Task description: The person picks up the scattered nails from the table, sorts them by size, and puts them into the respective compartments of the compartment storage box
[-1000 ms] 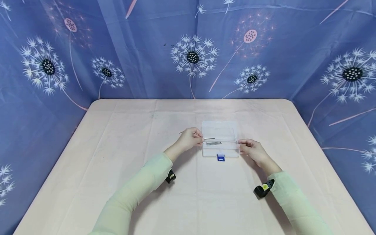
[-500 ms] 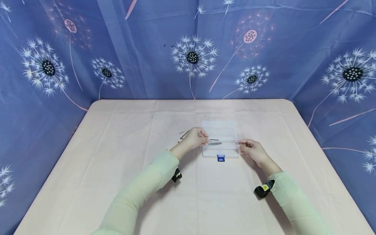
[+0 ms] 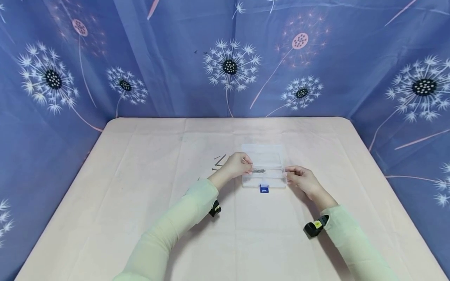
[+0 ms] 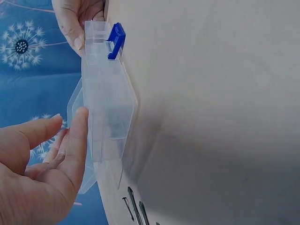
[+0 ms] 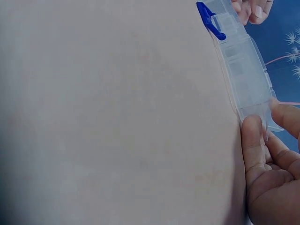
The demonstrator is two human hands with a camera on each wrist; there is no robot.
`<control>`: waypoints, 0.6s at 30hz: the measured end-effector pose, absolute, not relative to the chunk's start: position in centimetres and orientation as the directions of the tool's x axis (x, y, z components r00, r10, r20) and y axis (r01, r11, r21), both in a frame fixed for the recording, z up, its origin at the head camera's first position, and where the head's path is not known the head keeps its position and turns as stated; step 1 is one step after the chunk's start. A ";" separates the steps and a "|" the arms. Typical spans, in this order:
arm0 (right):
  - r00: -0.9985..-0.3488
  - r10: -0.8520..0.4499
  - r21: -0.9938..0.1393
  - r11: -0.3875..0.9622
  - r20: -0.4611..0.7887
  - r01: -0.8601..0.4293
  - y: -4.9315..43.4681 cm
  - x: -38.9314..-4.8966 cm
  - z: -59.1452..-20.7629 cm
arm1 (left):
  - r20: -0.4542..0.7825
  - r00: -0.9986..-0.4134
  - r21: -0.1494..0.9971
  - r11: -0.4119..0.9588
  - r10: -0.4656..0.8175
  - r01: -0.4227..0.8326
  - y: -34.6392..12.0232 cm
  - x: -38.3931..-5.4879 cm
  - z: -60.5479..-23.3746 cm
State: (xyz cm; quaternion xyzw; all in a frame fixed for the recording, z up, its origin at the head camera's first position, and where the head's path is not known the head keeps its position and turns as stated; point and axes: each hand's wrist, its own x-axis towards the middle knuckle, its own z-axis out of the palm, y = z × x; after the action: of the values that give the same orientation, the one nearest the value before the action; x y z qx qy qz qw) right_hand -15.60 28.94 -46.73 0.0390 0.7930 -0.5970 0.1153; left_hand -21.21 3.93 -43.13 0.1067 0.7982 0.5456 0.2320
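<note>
A clear plastic box (image 3: 251,182) sits on the table, its lid (image 3: 263,150) folded back and its blue latch (image 3: 264,189) facing the front. Several thin nails (image 3: 259,171) lie inside a compartment. My left hand (image 3: 237,164) is over the box's left end; in the left wrist view its thumb and fingers are apart with nothing seen between them. At the opposite end, my right hand (image 3: 303,179) holds the box wall between thumb and fingers, plainly seen in the right wrist view (image 5: 276,164).
More nails (image 3: 220,160) of different sizes lie on the table just left of my left hand, partly hidden by it. A pale pink cloth covers the table (image 3: 147,156). Blue dandelion-print curtains (image 3: 168,58) stand behind and at both sides.
My left hand has moved right over the box, and the nail it was pinching has left its fingers; nails lie in the compartment. The right hand has stayed on the box.
</note>
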 end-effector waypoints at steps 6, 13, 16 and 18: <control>-0.969 -0.067 -0.938 0.277 -0.237 0.210 28.8 -15.6 -46.7 | -0.261 -0.865 0.921 0.378 0.429 -0.090 3.2 -21.1 -43.2; -0.971 -0.059 -0.931 0.304 -0.232 0.204 28.7 -15.7 -46.7 | -0.253 -0.866 0.924 0.374 0.431 -0.084 2.2 -20.7 -43.0; -0.971 -0.061 -0.932 0.300 -0.230 0.202 28.8 -15.7 -46.8 | -0.249 -0.865 0.921 0.383 0.435 -0.072 1.8 -20.5 -43.0; -0.971 -0.063 -0.933 0.299 -0.231 0.203 28.8 -15.7 -46.9 | -0.239 -0.869 0.912 0.407 0.433 -0.049 1.4 -20.4 -43.0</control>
State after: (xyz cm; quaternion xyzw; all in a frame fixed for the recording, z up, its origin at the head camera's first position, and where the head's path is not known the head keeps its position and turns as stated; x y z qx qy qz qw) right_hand -15.73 28.77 -46.87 0.0439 0.7980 -0.5905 0.1123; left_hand -20.40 1.45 -43.00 0.1188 0.8076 0.5314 0.2264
